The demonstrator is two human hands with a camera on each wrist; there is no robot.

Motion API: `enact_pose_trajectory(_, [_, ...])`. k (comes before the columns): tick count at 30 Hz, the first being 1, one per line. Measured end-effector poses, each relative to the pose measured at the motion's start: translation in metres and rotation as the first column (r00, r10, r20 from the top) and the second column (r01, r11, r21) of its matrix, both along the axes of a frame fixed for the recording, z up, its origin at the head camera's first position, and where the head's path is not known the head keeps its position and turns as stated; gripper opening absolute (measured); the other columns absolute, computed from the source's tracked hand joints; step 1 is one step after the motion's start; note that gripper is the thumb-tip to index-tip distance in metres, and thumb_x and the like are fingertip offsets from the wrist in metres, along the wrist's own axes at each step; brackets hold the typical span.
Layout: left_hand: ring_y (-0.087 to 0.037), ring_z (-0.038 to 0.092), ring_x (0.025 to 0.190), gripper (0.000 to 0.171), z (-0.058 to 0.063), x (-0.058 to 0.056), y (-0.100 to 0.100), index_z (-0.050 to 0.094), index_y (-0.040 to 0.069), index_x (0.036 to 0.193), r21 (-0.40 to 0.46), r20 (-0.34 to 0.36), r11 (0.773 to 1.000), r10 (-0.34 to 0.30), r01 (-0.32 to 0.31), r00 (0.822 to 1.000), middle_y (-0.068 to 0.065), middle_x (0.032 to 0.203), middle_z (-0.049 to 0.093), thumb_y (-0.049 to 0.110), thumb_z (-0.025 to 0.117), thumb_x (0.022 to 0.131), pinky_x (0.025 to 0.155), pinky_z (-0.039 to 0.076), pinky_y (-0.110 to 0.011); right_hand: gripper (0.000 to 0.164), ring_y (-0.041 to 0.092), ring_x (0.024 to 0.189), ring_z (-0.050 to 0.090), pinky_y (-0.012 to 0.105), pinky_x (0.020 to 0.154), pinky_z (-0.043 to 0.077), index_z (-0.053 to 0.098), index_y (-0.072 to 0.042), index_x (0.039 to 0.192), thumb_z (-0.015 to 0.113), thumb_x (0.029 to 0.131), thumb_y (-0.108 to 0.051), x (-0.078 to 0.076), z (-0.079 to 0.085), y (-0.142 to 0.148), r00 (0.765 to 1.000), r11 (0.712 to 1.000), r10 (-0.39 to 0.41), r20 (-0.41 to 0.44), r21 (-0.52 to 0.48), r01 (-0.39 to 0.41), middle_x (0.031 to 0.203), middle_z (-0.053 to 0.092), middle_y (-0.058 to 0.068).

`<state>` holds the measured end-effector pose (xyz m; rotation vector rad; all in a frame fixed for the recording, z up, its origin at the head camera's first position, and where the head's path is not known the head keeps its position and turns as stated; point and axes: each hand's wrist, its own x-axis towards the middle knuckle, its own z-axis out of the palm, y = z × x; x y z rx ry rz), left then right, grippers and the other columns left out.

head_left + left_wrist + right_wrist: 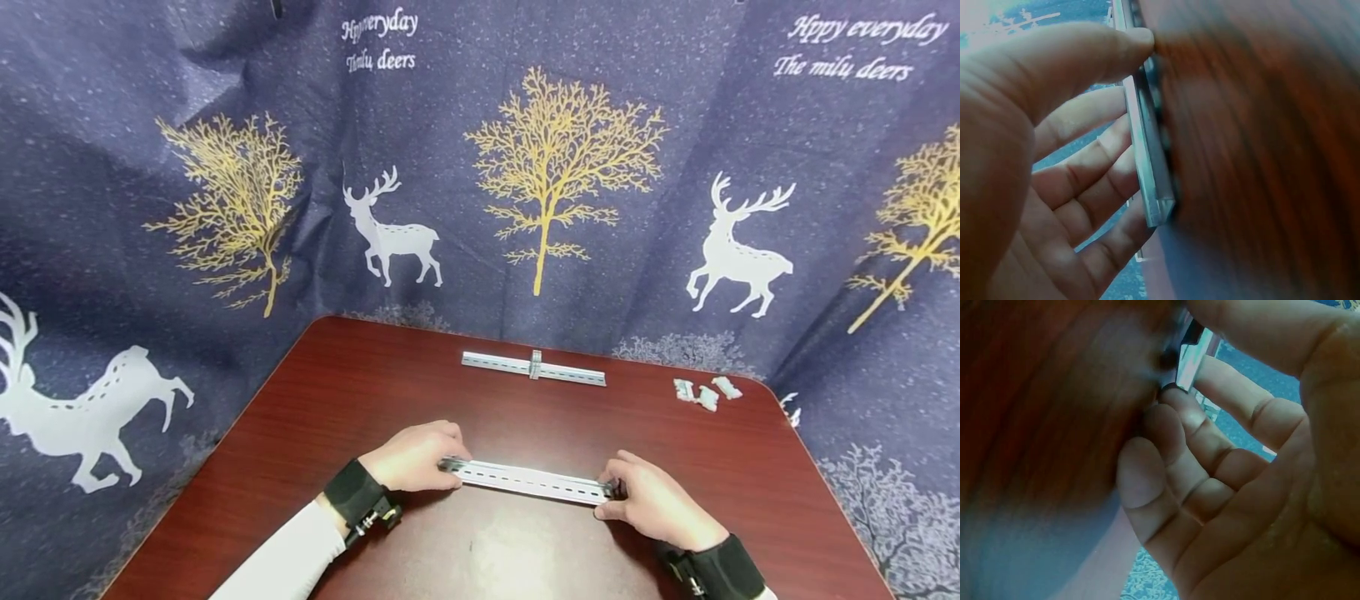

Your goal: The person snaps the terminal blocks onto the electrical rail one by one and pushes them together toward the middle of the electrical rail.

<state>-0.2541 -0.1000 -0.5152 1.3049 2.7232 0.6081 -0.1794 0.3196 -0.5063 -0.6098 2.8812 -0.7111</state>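
A slotted metal DIN rail (528, 481) lies crosswise in front of me, low over the table, in the head view. My left hand (416, 457) grips its left end, thumb on the near edge and fingers on the far edge. At the opposite end, my right hand (651, 498) pinches the rail between thumb and fingers. The left wrist view shows the rail's folded edge (1141, 144) between thumb and fingers. In the right wrist view only a short tip of the rail (1190, 359) shows; the rest is hidden.
Farther back lies a second slotted rail (495, 362) with a small pale clip-like piece (536, 364) across its middle. Several small pale pieces (707, 397) sit at the back right of the brown table (360, 367). A printed dark curtain (465, 150) hangs behind the table.
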Motion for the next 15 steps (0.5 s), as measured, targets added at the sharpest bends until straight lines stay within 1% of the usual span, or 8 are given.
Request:
enact_pose_trajectory(5, [-0.003, 0.057, 0.093, 0.021, -0.0005, 0.0006, 0.0002, 0.087, 0.03, 0.11, -0.009, -0.003, 1.0, 0.005, -0.005, 1.0, 0.014, 0.099, 0.065, 0.03, 0.09, 0.09, 0.077, 0.051, -0.023, 0.027, 0.001, 0.076, 0.049, 0.029, 0.069, 0.045, 0.072, -0.027, 0.098, 0.096, 0.087, -0.028, -0.001, 0.0009, 0.0011, 0.999, 1.0, 0.028, -0.025, -0.004, -0.028, 0.092, 0.055, -0.011])
enact_pose_trajectory(11, [-0.002, 0.057, 0.093, 0.023, 0.0003, 0.0019, 0.0016, 0.087, 0.03, 0.113, -0.016, -0.002, 1.0, -0.001, 0.001, 1.0, 0.013, 0.099, 0.065, 0.033, 0.09, 0.091, 0.078, 0.05, -0.023, 0.024, 0.0, 0.074, 0.05, 0.028, 0.067, 0.045, 0.074, -0.027, 0.098, 0.095, 0.088, -0.025, -0.0008, 0.0034, 0.0036, 0.999, 0.999, 0.039, 0.001, -0.032, -0.039, 0.09, 0.054, -0.01])
enact_pose_trajectory(15, [-0.003, 0.057, 0.094, 0.025, 0.0016, 0.0028, 0.0022, 0.087, 0.03, 0.117, -0.021, 0.014, 1.0, 0.003, -0.002, 1.0, 0.012, 0.1, 0.065, 0.034, 0.09, 0.092, 0.079, 0.05, -0.024, 0.021, 0.001, 0.073, 0.048, 0.028, 0.067, 0.043, 0.077, -0.029, 0.096, 0.095, 0.088, -0.024, -0.0005, 0.0053, 0.0038, 0.999, 0.999, 0.045, -0.004, -0.011, -0.045, 0.09, 0.053, -0.01])
